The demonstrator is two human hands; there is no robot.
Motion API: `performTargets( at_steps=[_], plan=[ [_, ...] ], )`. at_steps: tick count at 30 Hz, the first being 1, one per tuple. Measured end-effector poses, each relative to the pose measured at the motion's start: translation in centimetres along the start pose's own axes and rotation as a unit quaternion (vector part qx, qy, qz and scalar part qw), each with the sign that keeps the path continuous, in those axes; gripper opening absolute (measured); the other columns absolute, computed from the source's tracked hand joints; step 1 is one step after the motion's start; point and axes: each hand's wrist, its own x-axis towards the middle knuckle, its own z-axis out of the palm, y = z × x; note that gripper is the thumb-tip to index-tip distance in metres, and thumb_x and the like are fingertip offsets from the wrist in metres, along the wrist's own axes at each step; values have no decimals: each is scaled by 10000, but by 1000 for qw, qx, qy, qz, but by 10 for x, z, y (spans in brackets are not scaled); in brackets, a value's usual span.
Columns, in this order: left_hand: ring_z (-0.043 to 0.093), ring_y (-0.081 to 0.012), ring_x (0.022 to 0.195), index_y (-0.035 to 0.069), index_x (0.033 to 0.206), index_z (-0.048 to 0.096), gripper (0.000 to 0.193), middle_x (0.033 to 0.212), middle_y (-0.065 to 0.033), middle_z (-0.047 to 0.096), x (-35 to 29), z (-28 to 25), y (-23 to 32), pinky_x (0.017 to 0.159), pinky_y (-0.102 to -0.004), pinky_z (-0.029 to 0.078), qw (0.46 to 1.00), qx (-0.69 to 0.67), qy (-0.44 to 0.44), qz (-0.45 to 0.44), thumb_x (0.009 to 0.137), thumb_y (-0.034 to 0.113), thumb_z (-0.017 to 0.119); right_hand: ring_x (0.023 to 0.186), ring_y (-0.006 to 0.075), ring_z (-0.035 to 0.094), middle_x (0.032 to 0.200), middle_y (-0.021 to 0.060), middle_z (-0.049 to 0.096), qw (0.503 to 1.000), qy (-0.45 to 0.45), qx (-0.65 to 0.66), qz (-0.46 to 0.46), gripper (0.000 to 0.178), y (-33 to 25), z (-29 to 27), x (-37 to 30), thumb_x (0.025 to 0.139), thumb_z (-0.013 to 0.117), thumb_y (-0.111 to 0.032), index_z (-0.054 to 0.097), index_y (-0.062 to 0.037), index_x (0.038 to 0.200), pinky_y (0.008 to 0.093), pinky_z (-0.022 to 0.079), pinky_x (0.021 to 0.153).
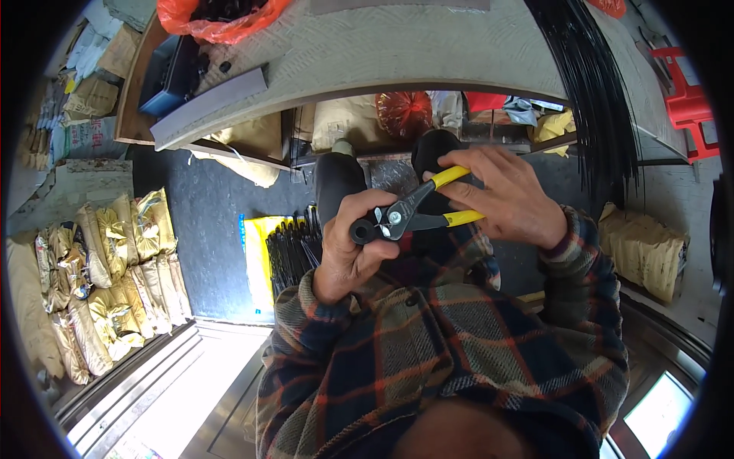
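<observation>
My right hand [521, 197] is wrapped round the spread yellow handles of a pair of cutting pliers [407, 209], in front of my body. The tool's dark head points left, and its jaws meet a small black ring-shaped part [359, 232] with a hole in the middle. Thumb and fingers of my left hand [345, 249] pinch that black part from both sides. Whether the jaws grip its edge or only touch it, I cannot tell.
A worktop [428, 53] spans the far side, with long black strips [592, 84] hanging over it. A blue bin [170, 76] and a red plastic bag [206, 27] are at far left. Black strips [287, 249] lie left; wrapped packages [115, 283] stand beyond. A red stool [684, 103] is right.
</observation>
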Motion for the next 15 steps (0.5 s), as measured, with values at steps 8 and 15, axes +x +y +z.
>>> performTargets(
  at_steps=[8, 15],
  plan=[
    [497, -143, 638, -43, 1095, 496, 697, 750, -71, 510, 7, 17, -8, 582, -239, 401, 982, 31, 184, -22, 893, 581, 258, 705, 201, 585, 873, 78, 572, 993, 50, 109, 20, 174, 3, 48, -2, 710, 654, -129, 612, -47, 858, 291, 455, 565],
    [375, -89, 501, -36, 1050, 488, 647, 580, -15, 392, 12, 14, -29, 459, -223, 309, 980, -43, 190, -32, 901, 562, 290, 654, 71, 540, 733, 12, 597, 777, 163, 518, 318, 176, 58, 35, 82, 836, 603, -175, 652, -12, 882, 220, 418, 571]
  ],
)
